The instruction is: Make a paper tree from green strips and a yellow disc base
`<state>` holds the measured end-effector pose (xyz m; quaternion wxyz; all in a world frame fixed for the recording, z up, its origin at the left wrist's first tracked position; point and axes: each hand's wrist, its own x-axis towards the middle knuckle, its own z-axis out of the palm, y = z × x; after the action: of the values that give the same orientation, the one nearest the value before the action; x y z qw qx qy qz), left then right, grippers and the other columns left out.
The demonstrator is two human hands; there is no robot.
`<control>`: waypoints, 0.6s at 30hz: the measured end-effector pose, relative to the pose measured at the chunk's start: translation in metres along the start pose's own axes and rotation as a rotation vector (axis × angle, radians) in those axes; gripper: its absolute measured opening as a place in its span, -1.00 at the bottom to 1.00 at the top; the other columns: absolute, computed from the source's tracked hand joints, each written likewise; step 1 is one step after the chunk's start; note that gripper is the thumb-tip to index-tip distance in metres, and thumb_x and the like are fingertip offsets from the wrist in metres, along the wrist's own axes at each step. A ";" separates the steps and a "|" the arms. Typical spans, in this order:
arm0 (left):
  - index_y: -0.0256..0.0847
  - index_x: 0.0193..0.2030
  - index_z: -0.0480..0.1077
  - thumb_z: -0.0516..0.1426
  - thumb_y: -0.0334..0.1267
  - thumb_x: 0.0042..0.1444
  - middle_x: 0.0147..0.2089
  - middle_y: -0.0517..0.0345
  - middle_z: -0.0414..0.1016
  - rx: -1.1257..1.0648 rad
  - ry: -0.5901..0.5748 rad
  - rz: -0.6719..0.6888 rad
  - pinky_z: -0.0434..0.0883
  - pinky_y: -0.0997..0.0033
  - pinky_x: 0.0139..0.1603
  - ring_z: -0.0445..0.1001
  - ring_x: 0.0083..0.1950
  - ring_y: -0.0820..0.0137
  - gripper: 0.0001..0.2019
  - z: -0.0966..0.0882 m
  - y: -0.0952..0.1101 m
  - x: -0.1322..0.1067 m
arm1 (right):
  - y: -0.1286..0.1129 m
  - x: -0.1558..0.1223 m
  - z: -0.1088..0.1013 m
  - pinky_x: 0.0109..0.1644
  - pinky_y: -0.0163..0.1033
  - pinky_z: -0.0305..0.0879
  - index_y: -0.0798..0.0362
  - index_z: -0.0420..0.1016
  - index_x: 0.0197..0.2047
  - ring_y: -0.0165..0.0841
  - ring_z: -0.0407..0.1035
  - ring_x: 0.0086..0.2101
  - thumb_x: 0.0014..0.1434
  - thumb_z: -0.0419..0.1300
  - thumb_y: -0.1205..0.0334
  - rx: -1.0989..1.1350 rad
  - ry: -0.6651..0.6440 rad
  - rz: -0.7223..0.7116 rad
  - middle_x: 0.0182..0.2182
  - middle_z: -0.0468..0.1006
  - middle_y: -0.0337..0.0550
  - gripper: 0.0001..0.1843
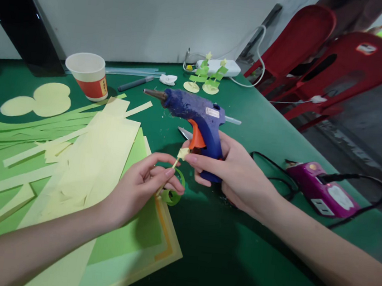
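My left hand point(148, 177) pinches a thin pale yellow stick point(175, 163) between thumb and fingers. A curled green paper strip point(171, 197) hangs below those fingers. At the stick's upper end sits a small yellow paper star point(183, 153), touched by the thumb and a fingertip of my right hand point(229, 170). That hand is also closed around the grip of a blue glue gun point(195, 104) with an orange trigger. The nozzle points left, and a clear glue stick protrudes from the back. Scissors point(185, 133) lie partly hidden behind the gun.
Sheets and strips of yellow and green paper point(108, 152) cover the left. Behind stand a paper cup point(87, 75), a grey pen point(136, 83), two small paper plants point(201, 73) and a white power strip point(219, 67). A purple corded device point(322, 188) lies right, near red chairs point(352, 64).
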<state>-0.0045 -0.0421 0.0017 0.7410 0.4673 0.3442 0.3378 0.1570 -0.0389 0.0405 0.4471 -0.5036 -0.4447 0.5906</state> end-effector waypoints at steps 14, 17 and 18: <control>-0.30 -0.30 0.44 0.10 -0.26 0.14 -0.40 0.10 0.57 0.040 -0.047 -0.110 0.28 0.48 -0.34 0.45 -0.39 0.47 -0.85 -0.001 0.002 -0.002 | -0.002 0.002 -0.002 -0.72 -0.46 0.10 0.07 0.29 -0.33 -0.63 0.14 -0.68 -0.19 0.36 0.37 -0.005 0.004 -0.017 -0.50 0.40 -0.36 -0.64; -0.30 -0.32 0.44 0.11 -0.26 0.13 -0.41 0.10 0.57 0.020 -0.034 -0.125 0.28 0.47 -0.34 0.46 -0.40 0.46 -0.85 0.000 0.003 -0.002 | -0.004 0.002 -0.003 -0.71 -0.46 0.08 0.06 0.28 -0.35 -0.59 0.13 -0.65 -0.16 0.35 0.28 -0.033 0.018 -0.029 -0.54 0.34 -0.37 -0.67; -0.30 -0.32 0.43 0.11 -0.26 0.13 -0.42 0.10 0.57 0.010 -0.027 -0.124 0.28 0.46 -0.34 0.47 -0.40 0.45 -0.86 0.001 0.004 -0.002 | -0.004 0.001 -0.005 -0.71 -0.46 0.08 0.05 0.27 -0.37 -0.58 0.13 -0.64 -0.13 0.34 0.25 -0.048 0.046 -0.047 -0.57 0.31 -0.38 -0.69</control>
<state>-0.0057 -0.0430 0.0059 0.7629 0.4531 0.3641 0.2831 0.1623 -0.0365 0.0440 0.4585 -0.5170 -0.4601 0.5575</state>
